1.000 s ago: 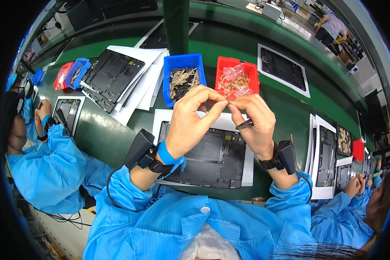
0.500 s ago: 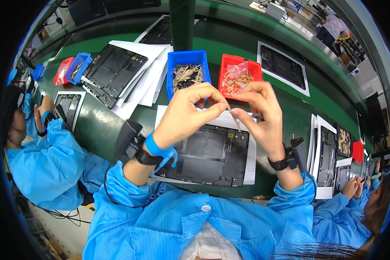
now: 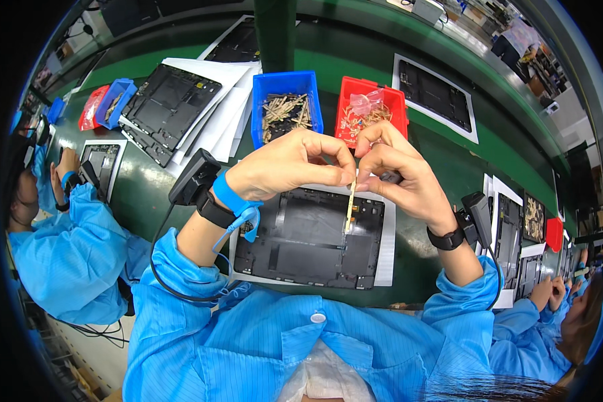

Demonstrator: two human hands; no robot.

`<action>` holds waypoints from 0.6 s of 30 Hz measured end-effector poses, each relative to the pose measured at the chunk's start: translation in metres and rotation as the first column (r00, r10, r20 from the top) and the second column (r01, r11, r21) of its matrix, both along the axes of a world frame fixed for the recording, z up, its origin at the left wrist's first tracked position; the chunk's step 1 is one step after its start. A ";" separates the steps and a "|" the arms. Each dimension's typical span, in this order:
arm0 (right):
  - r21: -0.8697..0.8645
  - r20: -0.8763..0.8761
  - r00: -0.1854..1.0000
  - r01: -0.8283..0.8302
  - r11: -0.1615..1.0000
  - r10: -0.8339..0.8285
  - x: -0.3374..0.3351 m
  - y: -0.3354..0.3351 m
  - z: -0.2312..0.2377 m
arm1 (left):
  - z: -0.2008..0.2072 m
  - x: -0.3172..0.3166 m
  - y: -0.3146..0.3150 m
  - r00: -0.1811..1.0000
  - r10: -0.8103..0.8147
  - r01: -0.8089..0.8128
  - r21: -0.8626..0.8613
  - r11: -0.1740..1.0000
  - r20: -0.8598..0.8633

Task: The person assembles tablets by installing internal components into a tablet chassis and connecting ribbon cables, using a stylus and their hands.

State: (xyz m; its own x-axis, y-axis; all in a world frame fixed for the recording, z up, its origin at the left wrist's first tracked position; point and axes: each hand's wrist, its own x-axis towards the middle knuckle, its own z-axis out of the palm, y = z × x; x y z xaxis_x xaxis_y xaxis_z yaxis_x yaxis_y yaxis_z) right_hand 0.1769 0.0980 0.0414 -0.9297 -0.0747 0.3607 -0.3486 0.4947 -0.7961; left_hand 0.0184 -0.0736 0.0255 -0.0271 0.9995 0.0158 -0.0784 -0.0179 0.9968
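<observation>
Left hand: I see its thumb and index pinched together on the upper end of a pale narrow strip (image 3: 350, 209); the left hand (image 3: 291, 161) is on that end's left.
Right hand (image 3: 417, 182): fingertips drawn together at that same end; whether they grip it, I cannot tell.
Strip position: on the near side of both hands' fingertips, over the black tablet shell (image 3: 301, 231); contact unclear.
Long axis: near-far; free end points nearward, leaning slightly left.
Slip risk: I judge the small pinch could let it twist or drop.
Snag risk: the dark object (image 3: 391, 177) under the right fingers might catch it.
</observation>
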 end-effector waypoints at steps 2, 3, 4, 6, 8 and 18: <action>0.019 0.052 0.998 0.041 0.999 -0.042 0.000 0.001 0.000 | -0.001 0.000 0.001 0.999 0.039 -0.039 0.000 0.999 0.012; 0.017 0.054 0.998 0.040 0.999 -0.041 0.001 0.002 -0.001 | -0.002 0.000 0.003 0.999 0.040 -0.040 -0.002 0.999 0.013; 0.001 0.066 0.996 0.060 0.998 -0.060 0.001 0.002 -0.001 | -0.002 0.001 0.003 0.999 0.043 -0.043 -0.002 0.999 0.016; -0.016 0.080 0.994 0.078 0.997 -0.076 -0.001 0.003 -0.003 | -0.002 0.000 0.004 0.999 0.049 -0.049 -0.004 0.999 0.021; 0.036 -0.003 0.999 0.048 0.998 -0.048 -0.003 0.005 -0.006 | -0.005 -0.001 0.005 0.999 0.038 -0.038 0.001 0.999 0.034; 0.046 -0.087 0.995 0.043 0.998 -0.039 -0.021 0.017 -0.014 | -0.018 0.000 -0.005 0.971 0.204 -0.211 0.043 0.977 0.122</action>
